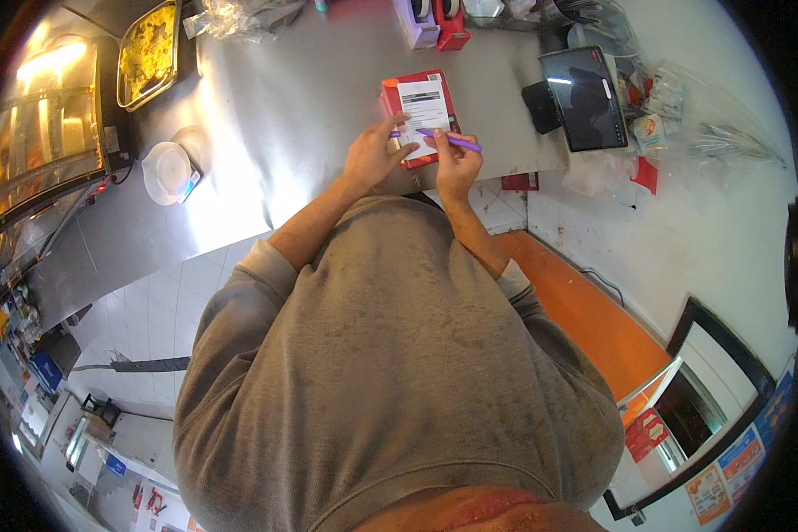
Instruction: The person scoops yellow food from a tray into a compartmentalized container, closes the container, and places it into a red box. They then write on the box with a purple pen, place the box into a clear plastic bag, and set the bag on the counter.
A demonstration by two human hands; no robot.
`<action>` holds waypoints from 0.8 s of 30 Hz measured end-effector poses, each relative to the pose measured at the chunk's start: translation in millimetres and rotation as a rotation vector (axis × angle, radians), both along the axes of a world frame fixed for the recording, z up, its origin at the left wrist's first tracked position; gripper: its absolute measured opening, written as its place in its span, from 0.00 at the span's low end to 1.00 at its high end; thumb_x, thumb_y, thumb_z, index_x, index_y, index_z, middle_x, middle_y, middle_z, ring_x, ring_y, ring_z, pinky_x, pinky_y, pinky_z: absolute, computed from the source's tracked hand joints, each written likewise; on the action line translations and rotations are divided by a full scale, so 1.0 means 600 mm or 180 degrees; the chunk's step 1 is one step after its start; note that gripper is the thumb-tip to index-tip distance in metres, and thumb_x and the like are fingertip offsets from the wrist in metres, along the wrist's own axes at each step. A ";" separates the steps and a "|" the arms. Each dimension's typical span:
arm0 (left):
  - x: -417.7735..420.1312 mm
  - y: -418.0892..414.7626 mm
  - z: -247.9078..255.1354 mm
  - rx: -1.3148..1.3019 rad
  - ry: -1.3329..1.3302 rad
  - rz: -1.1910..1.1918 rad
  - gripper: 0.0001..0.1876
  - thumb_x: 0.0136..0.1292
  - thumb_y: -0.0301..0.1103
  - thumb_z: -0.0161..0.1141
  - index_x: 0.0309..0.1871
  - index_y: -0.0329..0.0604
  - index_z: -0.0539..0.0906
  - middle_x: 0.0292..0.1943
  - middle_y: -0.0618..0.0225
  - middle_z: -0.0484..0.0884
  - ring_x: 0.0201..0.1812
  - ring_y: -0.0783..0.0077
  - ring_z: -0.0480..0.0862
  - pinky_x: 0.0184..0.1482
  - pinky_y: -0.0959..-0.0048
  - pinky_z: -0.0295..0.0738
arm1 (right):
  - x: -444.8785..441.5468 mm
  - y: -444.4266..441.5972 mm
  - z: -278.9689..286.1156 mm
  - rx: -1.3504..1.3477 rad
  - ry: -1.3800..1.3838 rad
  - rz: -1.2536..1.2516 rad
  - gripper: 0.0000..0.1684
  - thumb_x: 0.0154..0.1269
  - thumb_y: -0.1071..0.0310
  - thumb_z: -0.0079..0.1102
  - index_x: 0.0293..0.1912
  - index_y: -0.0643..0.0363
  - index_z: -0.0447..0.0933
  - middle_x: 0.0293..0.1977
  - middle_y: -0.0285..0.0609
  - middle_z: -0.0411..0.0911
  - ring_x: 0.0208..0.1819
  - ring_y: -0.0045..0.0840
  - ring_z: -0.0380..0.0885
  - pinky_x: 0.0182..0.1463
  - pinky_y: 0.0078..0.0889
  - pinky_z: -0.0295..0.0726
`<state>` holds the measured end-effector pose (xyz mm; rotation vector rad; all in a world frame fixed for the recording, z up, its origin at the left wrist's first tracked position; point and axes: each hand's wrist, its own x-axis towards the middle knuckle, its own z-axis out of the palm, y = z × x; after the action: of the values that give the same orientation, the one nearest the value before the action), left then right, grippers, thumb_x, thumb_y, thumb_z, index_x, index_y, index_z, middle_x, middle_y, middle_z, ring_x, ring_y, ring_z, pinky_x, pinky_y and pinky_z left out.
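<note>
A purple pen [449,137] is held in my right hand [459,169], its tip on a printed paper slip [425,106]. The slip bears writing and lies on top of a red box [447,86] near the front edge of the steel counter. My left hand [370,156] rests at the left side of the box, its thumb and index finger spread over the slip's edge. A small purple piece that looks like the pen's cap [394,134] pokes out between the fingers of that hand.
The metal counter [292,100] holds a purple tape dispenser [417,26], a red one [451,26], a tablet [584,100] and plastic bags [685,120]. Leftward are a white container [165,174], a tray of yellow food [149,56] and a lit glass cabinet [46,120].
</note>
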<state>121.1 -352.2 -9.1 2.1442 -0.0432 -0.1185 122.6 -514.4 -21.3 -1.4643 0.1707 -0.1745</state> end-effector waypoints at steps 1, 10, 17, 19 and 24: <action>0.000 0.001 0.003 -0.0017 0.0007 -0.0008 0.28 0.59 0.46 0.68 0.61 0.48 0.74 0.48 0.55 0.85 0.49 0.52 0.84 0.50 0.59 0.79 | -0.002 0.002 -0.001 -0.0050 0.0004 -0.0020 0.09 0.66 0.78 0.62 0.39 0.69 0.70 0.34 0.51 0.81 0.36 0.32 0.86 0.40 0.28 0.85; 0.002 0.005 0.014 -0.0098 0.0219 -0.0108 0.29 0.60 0.43 0.69 0.62 0.46 0.73 0.50 0.50 0.83 0.52 0.50 0.84 0.52 0.58 0.79 | -0.010 -0.001 -0.027 -0.0758 -0.0366 0.0128 0.09 0.65 0.78 0.63 0.41 0.68 0.71 0.35 0.49 0.81 0.39 0.31 0.85 0.40 0.27 0.85; 0.002 0.004 0.005 0.0009 0.0129 -0.0023 0.28 0.58 0.45 0.69 0.61 0.49 0.74 0.49 0.56 0.85 0.49 0.52 0.84 0.49 0.58 0.79 | -0.013 0.005 0.011 -0.0569 -0.0248 -0.0046 0.09 0.65 0.81 0.61 0.41 0.68 0.70 0.37 0.49 0.81 0.39 0.28 0.84 0.43 0.26 0.84; 0.002 0.003 0.005 0.0021 0.0149 -0.0012 0.29 0.58 0.45 0.69 0.61 0.49 0.74 0.49 0.56 0.85 0.50 0.52 0.84 0.49 0.59 0.79 | -0.012 0.006 -0.001 -0.0581 -0.0383 -0.0011 0.09 0.65 0.81 0.61 0.41 0.69 0.70 0.38 0.49 0.81 0.39 0.27 0.84 0.43 0.25 0.84; 0.002 0.004 0.004 -0.0026 0.0107 -0.0019 0.29 0.58 0.45 0.69 0.61 0.49 0.74 0.49 0.56 0.85 0.49 0.52 0.84 0.50 0.59 0.79 | -0.004 0.005 -0.028 -0.1041 -0.0613 0.0072 0.09 0.63 0.80 0.63 0.41 0.66 0.72 0.37 0.48 0.81 0.38 0.28 0.85 0.35 0.26 0.85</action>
<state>122.5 -349.8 -6.9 2.1335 -0.0306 -0.1575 120.3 -511.5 -38.2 -1.7627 -0.0335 -0.3358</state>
